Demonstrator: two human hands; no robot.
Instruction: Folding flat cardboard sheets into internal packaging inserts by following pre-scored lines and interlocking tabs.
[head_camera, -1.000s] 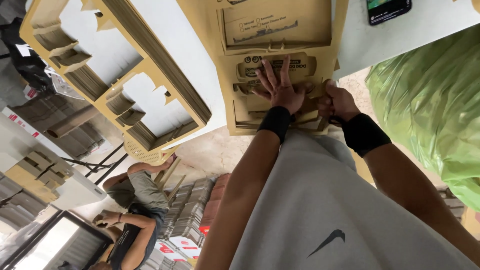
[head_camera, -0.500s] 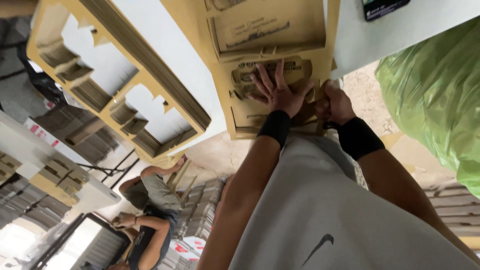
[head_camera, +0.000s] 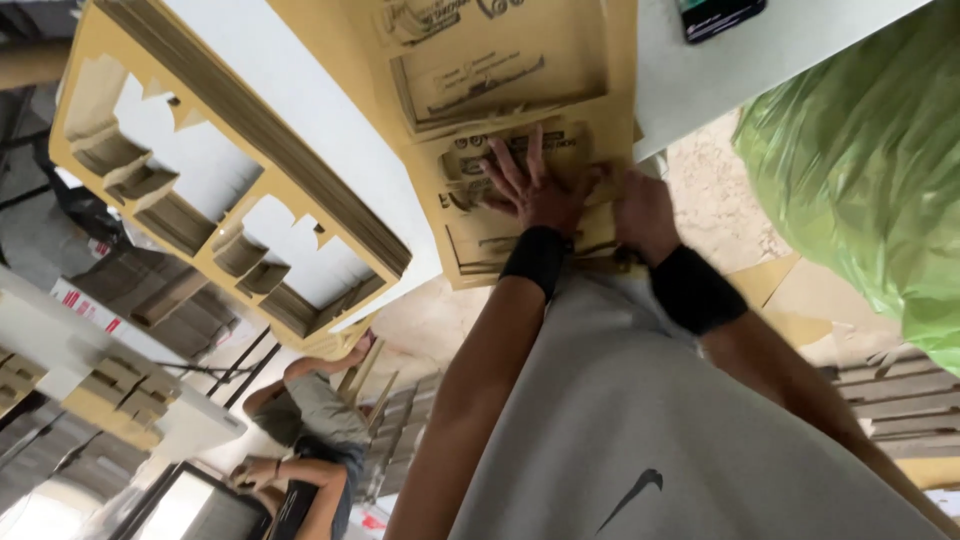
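A flat printed brown cardboard sheet (head_camera: 500, 70) lies on the white table (head_camera: 330, 150), its near end hanging over the table edge. My left hand (head_camera: 535, 188) rests flat on that near end, fingers spread, a black wristband on the wrist. My right hand (head_camera: 645, 212) sits just beside it with fingers curled down onto a folded flap of the same sheet; its fingertips are hidden. It also wears a black wristband. My grey shirt fills the bottom of the view.
A thick stack of die-cut cardboard blanks (head_camera: 240, 210) lies on the table's left part. A dark phone (head_camera: 715, 14) sits at the top edge. A big green plastic bag (head_camera: 860, 170) stands at right. Another person (head_camera: 310, 420) crouches on the floor below.
Both hands stay on the near end of the sheet. My left hand's fingers have spread a little wider and the view has shifted slightly.
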